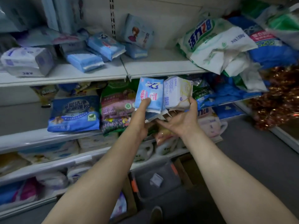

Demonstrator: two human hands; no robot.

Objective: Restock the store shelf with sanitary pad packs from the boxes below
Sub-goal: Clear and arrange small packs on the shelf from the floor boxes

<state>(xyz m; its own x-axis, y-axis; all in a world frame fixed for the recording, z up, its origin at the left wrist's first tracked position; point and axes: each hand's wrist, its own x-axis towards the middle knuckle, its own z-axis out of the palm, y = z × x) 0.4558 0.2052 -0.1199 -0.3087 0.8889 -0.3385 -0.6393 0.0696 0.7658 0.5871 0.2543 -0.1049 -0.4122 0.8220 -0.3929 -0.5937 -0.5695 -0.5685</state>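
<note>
My left hand grips a light blue sanitary pad pack, thumb on its front. My right hand holds a white pad pack beside it, thumb on its right edge. Both packs are upright, side by side, just below the front edge of the white upper shelf. On that shelf lie several blue pad packs, a white pack at the left, and an upright pack with a cartoon girl. A grey box on the floor below holds one small pack.
White and green detergent bags slump over the shelf's right end. Blue and green bags fill the shelf below. Lower shelves carry more soft packs. Red tinsel hangs at the right. Grey floor lies to the right.
</note>
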